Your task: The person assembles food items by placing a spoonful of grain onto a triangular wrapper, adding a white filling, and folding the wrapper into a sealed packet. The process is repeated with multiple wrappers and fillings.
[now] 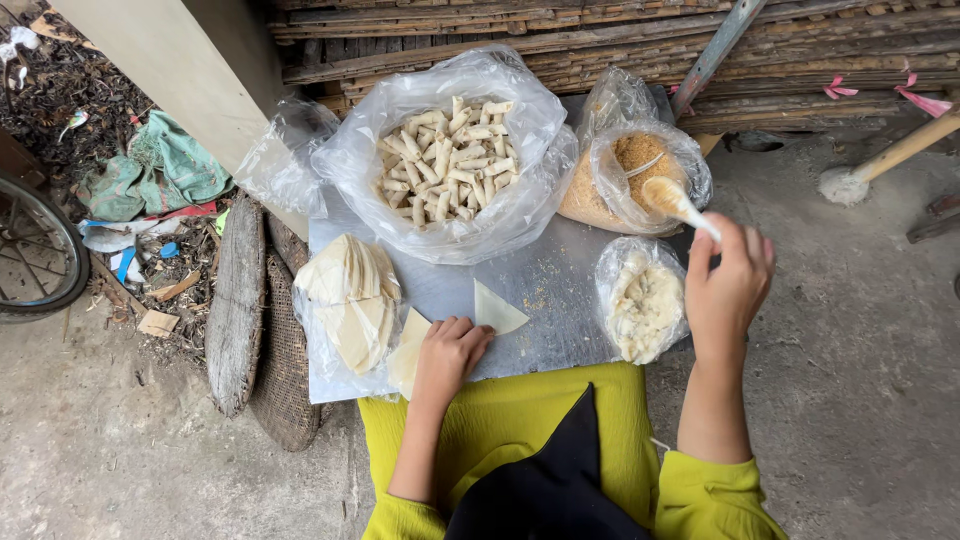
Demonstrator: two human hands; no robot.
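Outdoors, on bare grey concrete floor (880, 330), against a wall of stacked split bamboo and timber (620, 40). Seen from above: a flat grey metal-sheet table (540, 290) across the lap, dusted with crumbs.

On the table, a large clear plastic bag of pale rolled pastry sticks (450, 160) at the back; beside it, to the right, a clear bag of brown crumbly filling (620, 180); nearer, at the right edge, a small clear bag of white lumpy filling (645, 305); at the left edge, a clear bag of stacked thin cream wrappers (350, 295).

Left hand (450, 350) flat, fingers loosely spread, pressing on loose cream wrapper sheets (410, 345) at the table's near edge, grip holding nothing; a single triangular cream wrapper (497, 310) just beside the fingertips.

Right hand (730, 275) raised above the white filling, grip pinched around the handle of a white plastic spoon (675, 200), bowl heaped with brown filling over the brown bag's mouth.

Left of the table, a worn wooden board (235, 300) and a woven basket (285, 370) leaning together, litter and green cloth (160, 170) behind, a bicycle wheel (35, 250) at the frame's edge. Far right, a wooden-handled tool (900, 150) on the floor.
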